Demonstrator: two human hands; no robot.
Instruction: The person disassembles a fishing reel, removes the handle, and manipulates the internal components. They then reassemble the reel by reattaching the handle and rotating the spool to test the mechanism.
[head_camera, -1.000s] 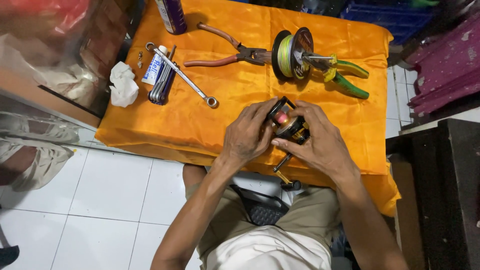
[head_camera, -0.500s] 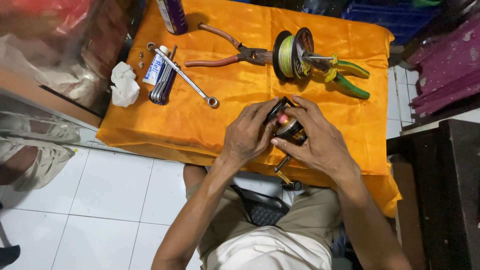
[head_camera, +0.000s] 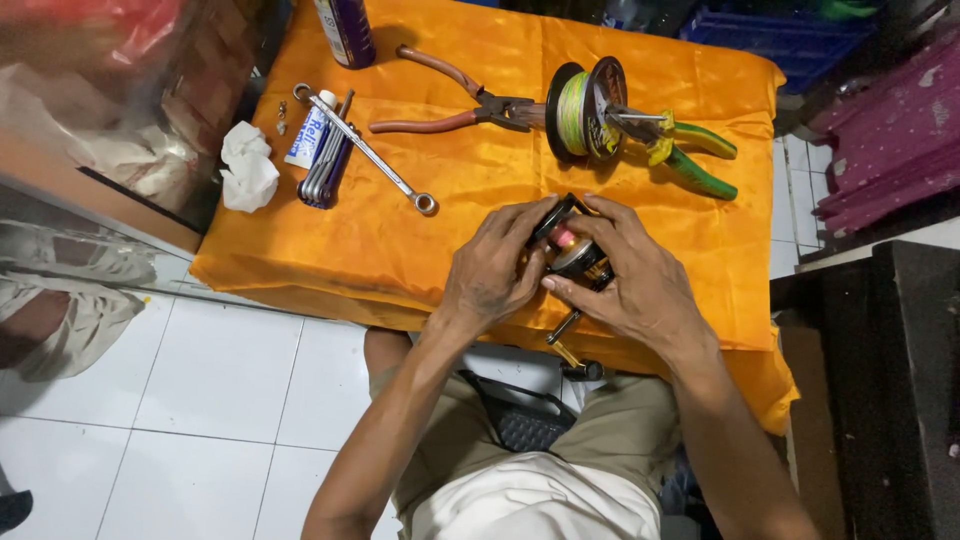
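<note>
Glossy orange cloth (head_camera: 470, 190); bright smooth metal wrench (head_camera: 365, 150); crumpled white paper (head_camera: 247, 165); glossy black reel (head_camera: 573, 250).

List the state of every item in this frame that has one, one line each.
Fishing reel: held over the orange cloth between both hands, handle pointing down toward the lap.
Left hand: gripping the reel's left side.
Right hand: gripping its right side.
Brown-handled pliers: lying flat, handles spread.
Line spool: on edge, wound with line.
Green-handled pliers: lying by the spool.
Wrench: lying flat.
Tissue: crumpled.
</note>
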